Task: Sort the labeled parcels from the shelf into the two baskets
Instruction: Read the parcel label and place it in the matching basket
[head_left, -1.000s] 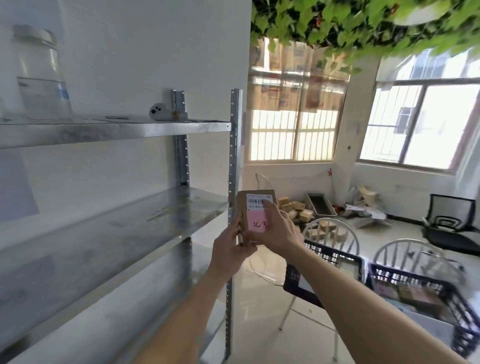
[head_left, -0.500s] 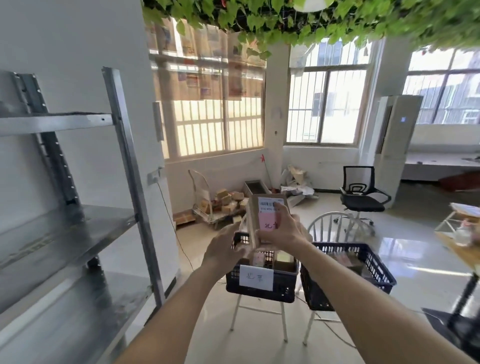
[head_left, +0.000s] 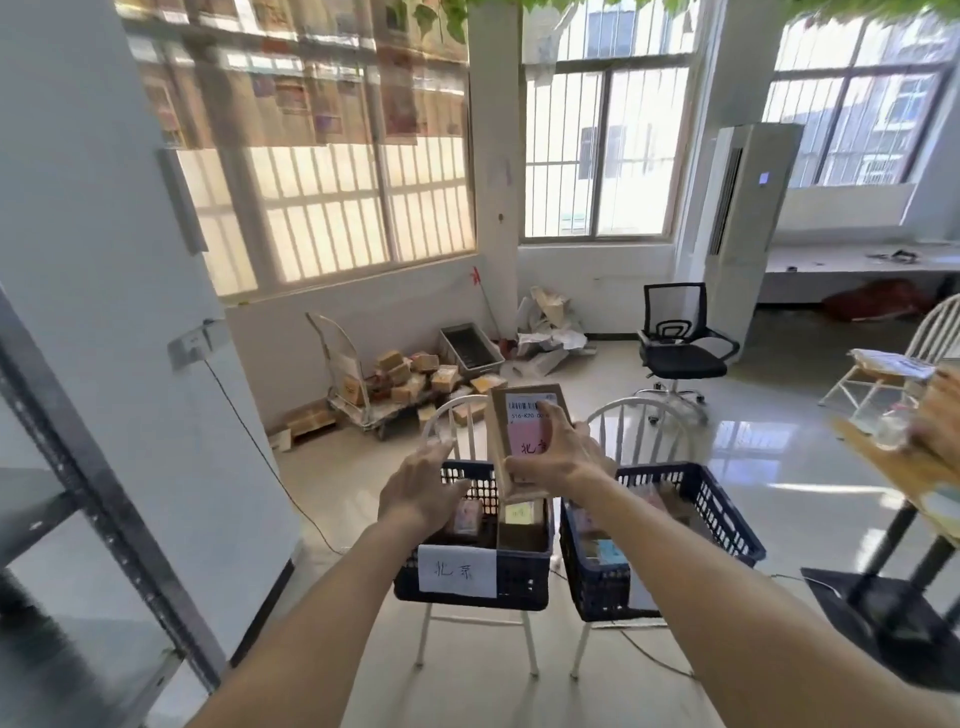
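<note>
My right hand (head_left: 558, 462) grips a brown cardboard parcel (head_left: 511, 421) with a white barcode label and a pink label, held upright above the left basket (head_left: 519, 574). That dark basket carries a white paper sign on its front and holds several parcels. The right basket (head_left: 727, 525), also dark, stands beside it with several parcels inside. Each basket sits on a white chair. My left hand (head_left: 421, 486) hovers with fingers spread just left of the parcel, apart from it. The metal shelf (head_left: 78, 467) is at the left edge.
A white wall corner stands left of the baskets. Behind them a hand trolley (head_left: 353, 384) carries loose cardboard boxes. A black office chair (head_left: 678, 345) stands further back. At the right edge are a wooden table (head_left: 904, 467) and another white chair.
The view swung right from the shelf to the baskets. My left hand came off the parcel; only my right hand holds it now, above the left basket.
</note>
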